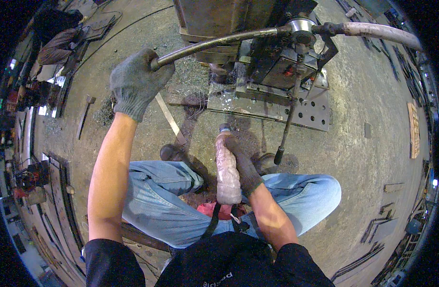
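A heavy drilling machine (277,62) fills twelve o'clock, standing on a holed steel plate (310,112). Its long curved handle (214,42) sweeps toward ten o'clock, where the gloved left hand (136,82) wraps its fingers tight around the end. At six o'clock, the gloved right hand (246,170) clasps a grimy plastic bottle (226,167), pointing toward the machine.

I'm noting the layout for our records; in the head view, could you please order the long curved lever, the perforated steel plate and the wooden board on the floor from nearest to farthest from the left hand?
1. Long curved lever: gripped by the gloved left hand.
2. Perforated steel plate: to the right, under the machine.
3. Wooden board: far right on the floor.
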### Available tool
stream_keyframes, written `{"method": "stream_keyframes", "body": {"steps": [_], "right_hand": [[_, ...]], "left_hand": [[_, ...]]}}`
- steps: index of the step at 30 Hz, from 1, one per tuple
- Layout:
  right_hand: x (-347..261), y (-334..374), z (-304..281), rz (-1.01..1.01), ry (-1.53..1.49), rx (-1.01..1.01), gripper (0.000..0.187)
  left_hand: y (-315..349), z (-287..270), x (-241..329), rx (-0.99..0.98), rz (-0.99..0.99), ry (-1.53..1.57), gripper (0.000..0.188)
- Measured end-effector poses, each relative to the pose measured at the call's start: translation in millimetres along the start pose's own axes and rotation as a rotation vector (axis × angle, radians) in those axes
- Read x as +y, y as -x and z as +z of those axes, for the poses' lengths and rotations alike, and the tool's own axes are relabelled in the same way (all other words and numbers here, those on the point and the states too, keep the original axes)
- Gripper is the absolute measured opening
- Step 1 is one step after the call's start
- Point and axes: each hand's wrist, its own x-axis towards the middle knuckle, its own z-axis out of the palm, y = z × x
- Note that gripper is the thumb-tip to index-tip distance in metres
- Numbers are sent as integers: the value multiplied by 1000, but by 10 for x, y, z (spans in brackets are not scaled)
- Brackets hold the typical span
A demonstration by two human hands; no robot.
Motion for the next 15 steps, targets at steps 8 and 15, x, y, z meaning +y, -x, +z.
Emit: {"method": "stream_keyframes", "body": {"steps": [8,15], "right_hand": [[-36,55,22,33,-19,-43,21],[-59,103,83,29,-13,-20,21]], "left_hand": [[15,39,-16,55,22,38,40],[14,28,4,30,2,15,40]]}}
